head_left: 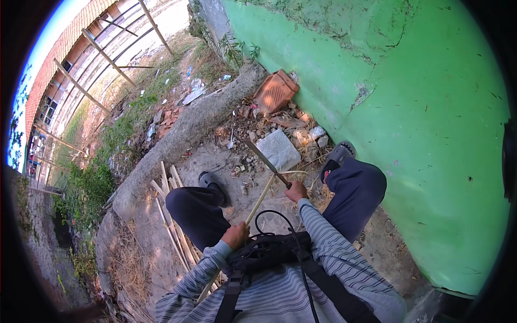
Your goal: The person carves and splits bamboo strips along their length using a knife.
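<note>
My right hand [295, 191] is closed round the handle of a long dark knife [265, 160], whose blade points up and to the left, away from me. In my left hand [236, 236], closed near my left knee, is a pale bamboo strip [259, 201]. The strip slants up to the right, and its far end meets the knife blade just above the handle; whether they touch I cannot tell. Beside my left leg lie several split bamboo strips [173, 230] on the ground.
A pale square block [278, 149] sits ahead among rubble. An orange roof tile [276, 91] leans near the green wall [420, 140] on my right. A low rough concrete ridge [186, 129] curves along the left. A black cable [293, 229] loops in front of my chest.
</note>
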### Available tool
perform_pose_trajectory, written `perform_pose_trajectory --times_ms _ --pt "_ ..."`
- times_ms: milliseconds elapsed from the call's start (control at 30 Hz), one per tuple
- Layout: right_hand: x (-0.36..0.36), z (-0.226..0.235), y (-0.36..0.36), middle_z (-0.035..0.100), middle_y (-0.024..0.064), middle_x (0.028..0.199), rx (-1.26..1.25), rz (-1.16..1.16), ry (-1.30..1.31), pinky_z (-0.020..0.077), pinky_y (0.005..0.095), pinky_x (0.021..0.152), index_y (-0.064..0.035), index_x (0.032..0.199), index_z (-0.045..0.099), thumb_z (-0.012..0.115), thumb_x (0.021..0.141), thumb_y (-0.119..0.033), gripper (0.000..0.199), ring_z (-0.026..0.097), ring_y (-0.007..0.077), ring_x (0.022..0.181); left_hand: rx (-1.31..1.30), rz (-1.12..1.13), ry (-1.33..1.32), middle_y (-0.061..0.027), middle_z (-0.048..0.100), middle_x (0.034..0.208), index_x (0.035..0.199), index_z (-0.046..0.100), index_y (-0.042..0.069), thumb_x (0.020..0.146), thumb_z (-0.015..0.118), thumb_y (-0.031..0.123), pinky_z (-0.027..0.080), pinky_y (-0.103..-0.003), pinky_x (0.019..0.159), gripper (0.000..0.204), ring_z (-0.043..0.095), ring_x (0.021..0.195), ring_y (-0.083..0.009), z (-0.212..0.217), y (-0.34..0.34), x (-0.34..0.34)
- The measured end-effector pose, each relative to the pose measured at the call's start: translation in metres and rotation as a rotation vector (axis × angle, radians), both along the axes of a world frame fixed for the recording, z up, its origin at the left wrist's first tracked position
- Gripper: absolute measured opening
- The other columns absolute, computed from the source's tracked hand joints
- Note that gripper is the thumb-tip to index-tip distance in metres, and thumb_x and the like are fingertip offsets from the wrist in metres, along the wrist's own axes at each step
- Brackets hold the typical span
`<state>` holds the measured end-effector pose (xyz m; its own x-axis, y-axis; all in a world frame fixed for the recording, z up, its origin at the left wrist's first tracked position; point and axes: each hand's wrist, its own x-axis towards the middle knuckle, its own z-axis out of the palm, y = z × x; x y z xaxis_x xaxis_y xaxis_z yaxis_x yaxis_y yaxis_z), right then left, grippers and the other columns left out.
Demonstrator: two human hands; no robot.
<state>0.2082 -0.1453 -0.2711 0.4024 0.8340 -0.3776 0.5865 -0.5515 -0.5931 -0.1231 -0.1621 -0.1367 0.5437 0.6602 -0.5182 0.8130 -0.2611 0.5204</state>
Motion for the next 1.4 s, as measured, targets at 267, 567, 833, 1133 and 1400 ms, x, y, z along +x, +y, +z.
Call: perform_pose_trajectory --times_ms 267,567,833,1133,1400 --pt "-0.036 0.004 0.001 0.072 0.0178 0.095 0.081 0.223 0.038 0.056 0.0458 0.085 -0.0151 0.105 0.075 0.072 0.074 -0.03 0.034 0.069 0.0372 0.091 0.043 -0.063 0.075 -0.0321 0.067 0.086 0.102 0.053 -0.001 0.1 0.05 0.029 0.053 -0.062 0.076 0.031 0.065 0.082 -0.0534 -0.005 -0.001 -0.003" --pt "0.001 -0.013 -0.007 0.072 0.019 0.089 0.004 -0.096 -0.027 0.0559 0.0475 0.08 -0.0071 0.087 0.073 0.072 0.07 -0.026 0.025 0.07 0.0384 0.087 0.072 0.065 0.103 -0.0347 0.065 0.086 0.105 0.053 0.005 0.1 0.05 0.034 0.05 -0.064 0.077 0.03 0.063 0.084 -0.0555 0.049 -0.026 -0.015" --pt "-0.03 0.001 0.006 0.072 0.0205 0.087 0.123 -0.065 0.028 0.0552 0.0478 0.078 -0.0021 0.085 0.071 0.075 0.071 -0.028 0.03 0.069 0.0394 0.084 0.172 0.11 0.087 -0.0326 0.063 0.078 0.101 0.051 0.003 0.099 0.054 0.028 0.05 -0.063 0.072 0.025 0.062 0.078 -0.0544 0.069 0.012 -0.011" --pt "-0.01 -0.044 -0.007 0.072 0.0208 0.08 0.084 -0.36 0.087 0.0542 0.0474 0.076 -0.0017 0.079 0.072 0.078 0.071 -0.032 0.032 0.07 0.0389 0.081 0.468 0.027 -0.004 -0.0258 0.061 0.067 0.099 0.047 0.006 0.102 0.051 0.03 0.049 -0.06 0.059 0.024 0.061 0.065 -0.0505 0.134 0.052 -0.01" --pt "-0.004 -0.03 0.033 0.068 0.0153 0.067 0.292 -0.554 0.467 0.0512 0.0434 0.067 0.0025 0.069 0.068 0.079 0.072 -0.043 0.047 0.067 0.0256 0.065 0.676 -0.151 -0.032 -0.0194 0.056 0.06 0.105 0.051 0.006 0.1 0.056 0.027 0.041 -0.055 0.051 0.022 0.058 0.057 -0.0425 0.212 0.089 0.002"
